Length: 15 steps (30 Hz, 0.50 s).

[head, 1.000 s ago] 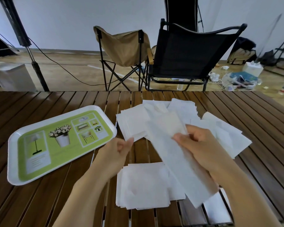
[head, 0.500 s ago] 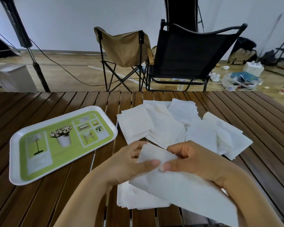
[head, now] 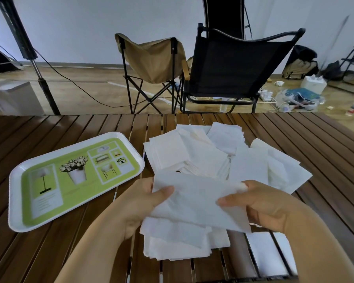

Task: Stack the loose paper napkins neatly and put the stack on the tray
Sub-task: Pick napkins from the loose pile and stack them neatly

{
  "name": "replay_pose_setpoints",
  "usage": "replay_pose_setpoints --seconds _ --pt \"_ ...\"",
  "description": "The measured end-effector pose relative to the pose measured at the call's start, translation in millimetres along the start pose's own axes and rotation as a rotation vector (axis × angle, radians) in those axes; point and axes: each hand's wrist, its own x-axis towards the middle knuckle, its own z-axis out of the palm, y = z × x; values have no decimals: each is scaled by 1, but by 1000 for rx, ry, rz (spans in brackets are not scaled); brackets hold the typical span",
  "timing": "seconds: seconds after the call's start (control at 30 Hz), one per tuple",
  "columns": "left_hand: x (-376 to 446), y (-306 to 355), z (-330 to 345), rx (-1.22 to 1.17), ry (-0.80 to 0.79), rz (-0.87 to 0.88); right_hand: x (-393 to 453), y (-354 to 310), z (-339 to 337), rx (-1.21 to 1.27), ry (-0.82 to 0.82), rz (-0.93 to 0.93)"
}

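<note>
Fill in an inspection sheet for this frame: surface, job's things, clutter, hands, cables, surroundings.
Surface: slatted wooden table.
Job's things: tray bare, at left; loose napkins spread beyond the hands; stack on the table under them; one napkin held above it.
Clutter: nothing seen on the table.
Hands: left hand and right hand each pinch the held napkin.
Cables: black cable across the floor.
Surroundings: tan chair, black chair, floor litter at right.
</note>
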Motion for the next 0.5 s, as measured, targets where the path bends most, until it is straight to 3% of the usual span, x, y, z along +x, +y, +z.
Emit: replay_pose_setpoints --seconds 0.23,0.5 --pt "2 -16 -8 72 0 -195 18 9 16 18 120 80" --pt "-2 -11 -9 -81 -24 -149 22 1 13 244 316 -6"
